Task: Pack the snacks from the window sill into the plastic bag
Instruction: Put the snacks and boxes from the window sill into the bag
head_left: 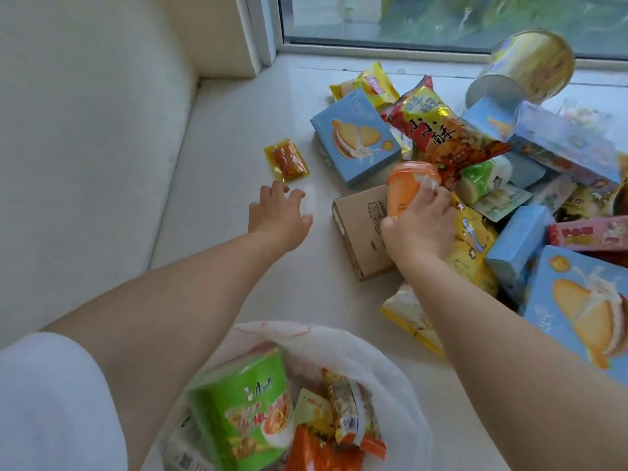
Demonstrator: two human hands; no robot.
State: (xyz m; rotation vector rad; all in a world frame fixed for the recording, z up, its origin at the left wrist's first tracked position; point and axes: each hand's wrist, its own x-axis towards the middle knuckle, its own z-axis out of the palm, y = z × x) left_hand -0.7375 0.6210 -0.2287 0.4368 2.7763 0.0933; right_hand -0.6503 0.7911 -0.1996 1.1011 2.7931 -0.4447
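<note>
A heap of snacks crowds the window sill (238,137) around the right hand (419,226): a brown cardboard box (360,232) just under it, a blue biscuit box (355,137) and red crisp bag (441,130) beyond, a yellow tin (530,66) farther off. The right hand grips an orange cup (406,188); the left hand (277,215) hovers open, fingers spread, with a small red-and-yellow packet (287,160) just beyond its fingertips. Near the forearms, the white plastic bag (384,368) holds a green noodle pack (244,409) and orange wrappers (316,450).
</note>
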